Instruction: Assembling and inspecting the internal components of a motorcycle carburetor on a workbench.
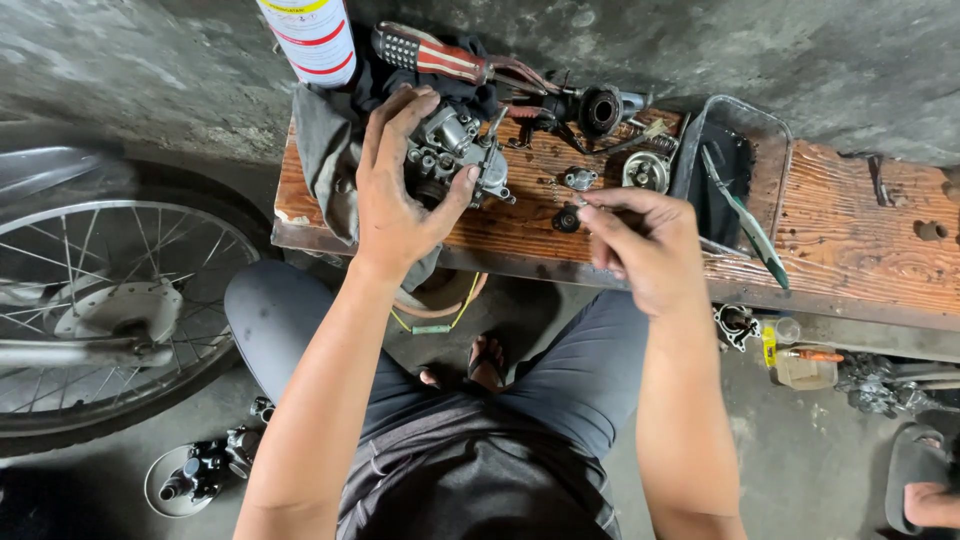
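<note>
Carburetor body (455, 150), grey metal, sits on a dark rag (322, 140) at the wooden bench's (850, 230) left end. My left hand (400, 190) clasps it from above, fingers wrapped round. My right hand (645, 245) pinches something small; I cannot tell what. Just beside: black round part (567, 218), screwdriver (440, 55), plastic tray (775, 140).

Plank (860, 230): runs left to right before the seated person, wall behind it.
Carburetor (455, 150): on the plank's left part, on a rag (325, 150), under the left hand (400, 195).
Can (312, 35): behind the rag.
Screwdriver (440, 55): behind the carburetor.
Right hand (645, 245): right of the carburetor, at the plank's front edge.
Tray (775, 135): right of that hand, on the plank.
Wheel (100, 300): far left, on the floor.
</note>
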